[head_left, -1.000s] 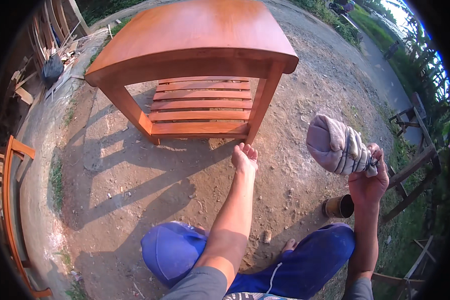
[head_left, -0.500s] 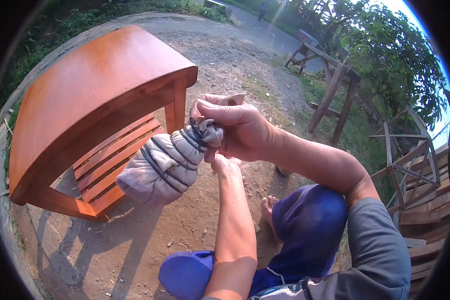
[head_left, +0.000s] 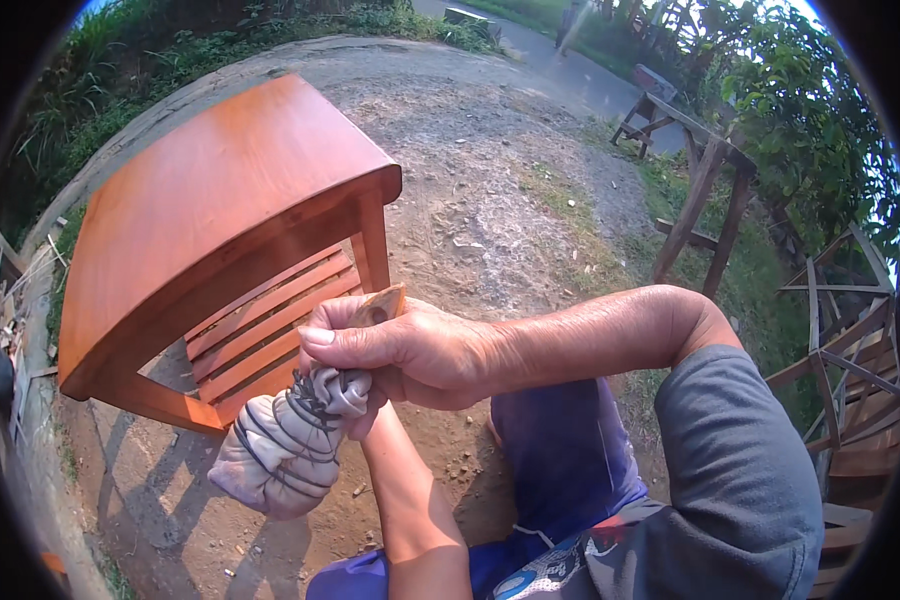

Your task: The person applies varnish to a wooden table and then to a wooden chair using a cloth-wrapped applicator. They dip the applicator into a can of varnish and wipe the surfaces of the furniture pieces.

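Observation:
My right hand [head_left: 400, 355] is closed on the neck of a pale cloth bundle [head_left: 280, 455] wound with dark cord. A small flat piece of wood [head_left: 380, 305] sticks up between its fingers. My left hand [head_left: 365, 420] is behind and beneath it, mostly hidden, so its fingers cannot be made out. Beyond both hands stands an orange-brown wooden table [head_left: 220, 190], with a glossy top and a slatted lower shelf [head_left: 270, 320].
A weathered wooden trestle [head_left: 695, 215] stands at the right, with a frame of thin slats [head_left: 840, 360] nearer. A paved road [head_left: 550, 60] with a distant person [head_left: 568, 25] runs beyond the dirt yard. Scrap wood [head_left: 10, 320] lines the left edge.
My right hand has swung from the right side to in front of the table, bringing the bundle over my left hand, then moved lower and leftward. The view has turned rightward.

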The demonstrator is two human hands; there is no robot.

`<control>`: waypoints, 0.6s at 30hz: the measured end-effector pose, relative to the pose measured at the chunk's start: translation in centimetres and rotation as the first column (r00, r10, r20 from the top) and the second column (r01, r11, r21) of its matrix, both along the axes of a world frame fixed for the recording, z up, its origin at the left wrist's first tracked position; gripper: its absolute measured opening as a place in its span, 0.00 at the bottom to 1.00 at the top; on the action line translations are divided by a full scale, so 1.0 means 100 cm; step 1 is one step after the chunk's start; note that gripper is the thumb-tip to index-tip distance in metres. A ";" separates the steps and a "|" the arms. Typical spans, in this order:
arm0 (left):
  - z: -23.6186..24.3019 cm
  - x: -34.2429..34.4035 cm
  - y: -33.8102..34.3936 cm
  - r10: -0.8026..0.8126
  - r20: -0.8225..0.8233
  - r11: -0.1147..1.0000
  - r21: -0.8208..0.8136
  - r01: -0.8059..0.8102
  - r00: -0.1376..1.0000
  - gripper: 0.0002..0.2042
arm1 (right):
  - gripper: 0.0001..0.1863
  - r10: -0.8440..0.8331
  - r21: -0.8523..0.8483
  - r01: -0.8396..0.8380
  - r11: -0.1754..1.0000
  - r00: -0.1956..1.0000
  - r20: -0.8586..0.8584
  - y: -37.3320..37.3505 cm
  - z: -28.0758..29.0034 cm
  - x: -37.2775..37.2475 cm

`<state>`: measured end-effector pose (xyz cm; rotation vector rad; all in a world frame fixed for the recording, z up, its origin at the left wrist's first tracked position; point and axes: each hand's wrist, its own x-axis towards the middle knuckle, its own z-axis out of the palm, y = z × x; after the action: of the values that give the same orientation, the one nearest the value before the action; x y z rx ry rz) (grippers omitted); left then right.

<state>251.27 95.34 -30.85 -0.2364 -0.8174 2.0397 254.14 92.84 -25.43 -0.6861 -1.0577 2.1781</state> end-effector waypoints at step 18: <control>-0.113 -0.040 0.024 -0.106 -0.497 0.424 -0.806 -0.413 0.861 0.16 | 0.14 0.170 0.197 -0.135 0.971 0.970 -0.174 0.020 -0.019 0.061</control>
<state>247.30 97.72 -42.16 -0.2115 0.7113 2.3889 260.26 94.81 -27.32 -0.3144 -1.2244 2.1888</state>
